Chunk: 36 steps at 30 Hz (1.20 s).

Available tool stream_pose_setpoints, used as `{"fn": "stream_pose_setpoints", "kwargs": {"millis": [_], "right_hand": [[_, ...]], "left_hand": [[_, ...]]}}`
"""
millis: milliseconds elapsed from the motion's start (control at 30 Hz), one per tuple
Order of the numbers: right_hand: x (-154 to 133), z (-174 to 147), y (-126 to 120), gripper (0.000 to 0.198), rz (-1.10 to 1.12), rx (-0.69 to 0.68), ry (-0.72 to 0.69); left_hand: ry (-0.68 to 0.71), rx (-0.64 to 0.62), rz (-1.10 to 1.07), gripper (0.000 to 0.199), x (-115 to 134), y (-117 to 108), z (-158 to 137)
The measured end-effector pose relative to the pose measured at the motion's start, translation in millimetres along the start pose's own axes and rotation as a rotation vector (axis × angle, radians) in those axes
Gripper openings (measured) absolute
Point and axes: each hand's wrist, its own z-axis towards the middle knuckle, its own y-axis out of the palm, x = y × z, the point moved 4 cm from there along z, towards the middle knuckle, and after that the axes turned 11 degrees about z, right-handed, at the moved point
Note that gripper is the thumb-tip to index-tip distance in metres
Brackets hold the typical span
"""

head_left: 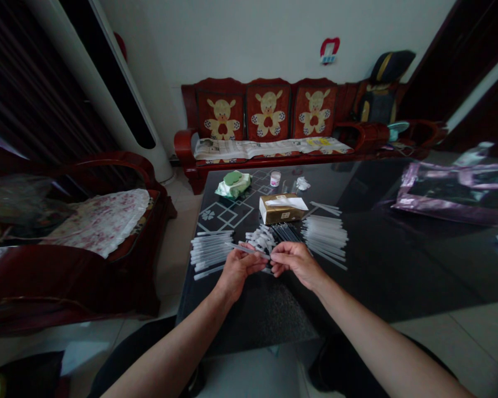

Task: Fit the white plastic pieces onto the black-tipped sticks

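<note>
My left hand (pixel 241 269) is closed on a slim whitish pen barrel (pixel 244 250), which lies slantwise across its fingers. The fingers of my right hand (pixel 295 261) are pinched at the barrel's right end; any small part between them is too small to make out. Just beyond the hands is a heap of short white pieces that look like pen caps (pixel 260 237). Thin black rods like pen refills (pixel 288 232) lie beside it. On the right is a row of translucent tubes (pixel 324 237), and on the left a stack of whitish pens (pixel 211 251).
A gold tissue box (pixel 283 209) stands behind the piles on the dark table (pixel 365 276). Farther back are a green wipes pack (pixel 233 185), a small white cup (pixel 275 178) and a crumpled tissue (pixel 302 183). A purple-edged clear bag (pixel 452 193) lies at right.
</note>
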Motion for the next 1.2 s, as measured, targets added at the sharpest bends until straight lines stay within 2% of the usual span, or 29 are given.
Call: {"fn": "stream_pose_setpoints", "kwargs": {"millis": [633,1000,1200], "right_hand": [[5,2,0,0.029,-0.039,0.041,0.012],[3,-1,9,0.026,-0.203,0.054,-0.230],[3,-2,9,0.025,-0.223,0.069,-0.250]], "left_hand": [[0.130,0.061,0.056,0.029,3,1,-1],[0.113,0.162,0.009,0.031,4,1,-5],[0.090,0.142,-0.018,0.035,5,1,-4]]}}
